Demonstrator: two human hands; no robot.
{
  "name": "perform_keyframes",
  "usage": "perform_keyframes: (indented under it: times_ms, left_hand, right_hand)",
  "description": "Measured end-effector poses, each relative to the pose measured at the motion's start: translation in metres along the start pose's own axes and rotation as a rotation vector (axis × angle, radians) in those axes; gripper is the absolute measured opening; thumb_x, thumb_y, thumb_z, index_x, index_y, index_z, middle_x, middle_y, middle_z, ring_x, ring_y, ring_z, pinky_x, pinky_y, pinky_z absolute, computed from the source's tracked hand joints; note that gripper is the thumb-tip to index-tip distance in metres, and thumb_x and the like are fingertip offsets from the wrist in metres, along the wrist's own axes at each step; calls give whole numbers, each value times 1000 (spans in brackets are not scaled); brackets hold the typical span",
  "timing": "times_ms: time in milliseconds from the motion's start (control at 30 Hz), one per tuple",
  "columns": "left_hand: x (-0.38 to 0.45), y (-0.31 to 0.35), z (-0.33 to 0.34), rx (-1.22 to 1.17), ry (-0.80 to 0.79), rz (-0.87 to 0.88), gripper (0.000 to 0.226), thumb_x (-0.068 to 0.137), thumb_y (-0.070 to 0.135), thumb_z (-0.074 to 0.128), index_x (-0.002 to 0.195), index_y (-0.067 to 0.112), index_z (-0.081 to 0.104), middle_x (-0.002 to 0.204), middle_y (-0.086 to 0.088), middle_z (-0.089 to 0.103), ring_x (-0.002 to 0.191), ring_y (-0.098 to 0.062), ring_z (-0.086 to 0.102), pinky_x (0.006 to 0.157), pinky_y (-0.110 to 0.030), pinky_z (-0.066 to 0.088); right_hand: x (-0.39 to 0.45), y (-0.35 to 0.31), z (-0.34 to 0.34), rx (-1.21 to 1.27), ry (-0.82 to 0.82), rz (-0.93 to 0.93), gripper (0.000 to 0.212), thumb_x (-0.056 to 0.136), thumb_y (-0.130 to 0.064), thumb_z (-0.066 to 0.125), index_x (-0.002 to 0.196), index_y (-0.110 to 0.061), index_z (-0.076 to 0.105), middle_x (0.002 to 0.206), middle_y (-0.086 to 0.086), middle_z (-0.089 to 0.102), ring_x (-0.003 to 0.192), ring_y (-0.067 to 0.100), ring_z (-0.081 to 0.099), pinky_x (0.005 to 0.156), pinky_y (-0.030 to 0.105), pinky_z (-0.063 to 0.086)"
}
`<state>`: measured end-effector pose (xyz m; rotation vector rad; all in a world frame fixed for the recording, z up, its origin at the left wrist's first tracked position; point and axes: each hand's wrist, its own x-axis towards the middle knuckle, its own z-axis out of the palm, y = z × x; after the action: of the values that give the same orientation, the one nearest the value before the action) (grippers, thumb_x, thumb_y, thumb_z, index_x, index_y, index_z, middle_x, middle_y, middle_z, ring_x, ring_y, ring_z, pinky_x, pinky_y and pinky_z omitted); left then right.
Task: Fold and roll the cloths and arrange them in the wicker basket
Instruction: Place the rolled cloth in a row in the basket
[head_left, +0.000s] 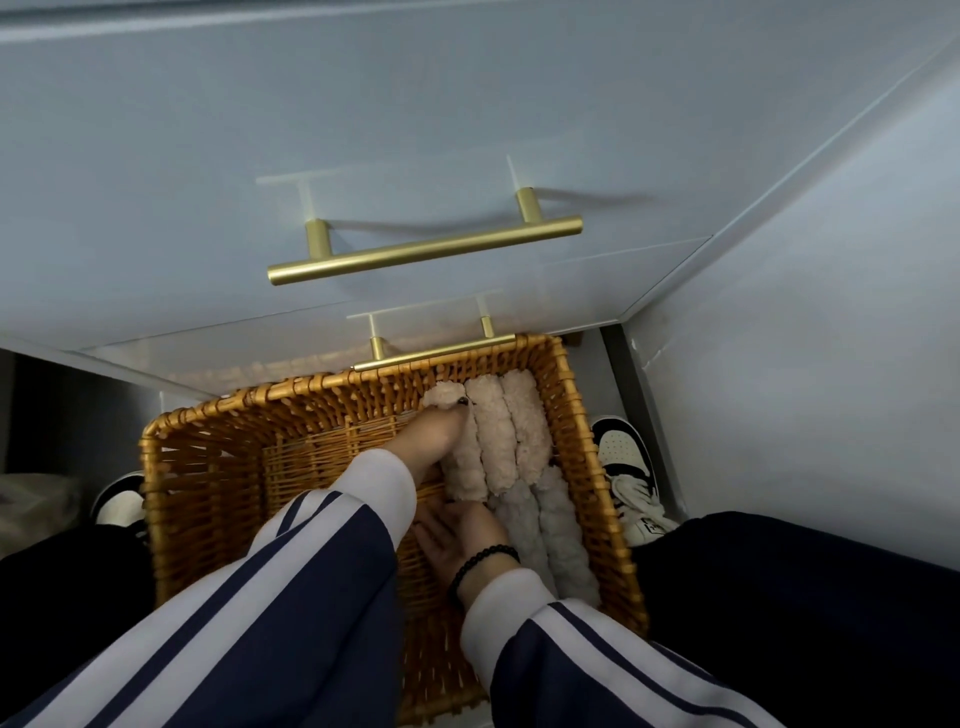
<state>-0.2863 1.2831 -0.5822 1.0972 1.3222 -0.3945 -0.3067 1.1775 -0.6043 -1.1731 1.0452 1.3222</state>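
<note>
The left hand (426, 441) presses, fingers straight, on the leftmost roll (462, 452) at the basket's (208, 457) far right; the right hand (462, 540) lies open nearby. Letting go early could let it unroll.

Both arms reach forward and down from the bottom edge of the head view, each in a navy sleeve with white stripes and a white cuff. The left hand (431, 441) extends farther ahead, fingers stretched out nearly straight and close together, a dark-painted nail showing at one fingertip. The right hand (460, 535) sits nearer the body, just below and behind the left forearm, palm turned leftward with fingers loosely extended; its fingertips are hidden under the left cuff. A dark beaded bracelet (480, 564) circles the right wrist. Dark-trousered legs flank the arms, and black-and-white sneakers (626, 467) show at both sides
</note>
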Motion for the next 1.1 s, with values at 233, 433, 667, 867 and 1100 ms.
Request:
perform_keyframes:
  times_ms: [233,433,667,867,1100]
  left_hand:
    - [-26,-3,-22,-26,35,44,30,102,22,37,77,15,51,88,-7,56,82,-20,52,76,-29,46]
    - [-69,-2,-37,3,66,101,35,100,36,43,122,12,55,124,-7,56,116,-28,51,97,-40,44]
    - [-126,4,-48,95,141,188,32,101,31,41,117,9,57,115,-6,56,106,-24,52,92,-37,44]
    - [-193,10,-57,105,185,266,38,101,35,41,128,11,50,123,-9,53,113,-26,50,91,-38,40]
    - [-264,12,-61,217,225,396,31,99,38,42,116,13,51,127,-9,55,117,-26,51,92,-36,42]
  right_hand:
    - [-20,-3,-2,-126,-9,-12,38,101,-9,33,138,-1,40,133,15,53,124,29,50,92,37,43]
    - [-51,-9,-10,-204,-25,-70,38,101,-11,35,136,0,43,133,16,54,126,31,48,93,38,42]
    - [-104,-16,-20,-237,-71,-182,34,101,-11,36,130,4,48,114,16,63,109,27,55,101,38,42]
    - [-165,-29,-19,-259,-162,-290,31,100,-9,36,128,1,45,133,16,54,124,30,50,97,36,42]
    - [-246,-53,-6,-405,-269,-475,17,99,-10,40,104,-3,54,109,10,60,111,27,56,85,34,44]
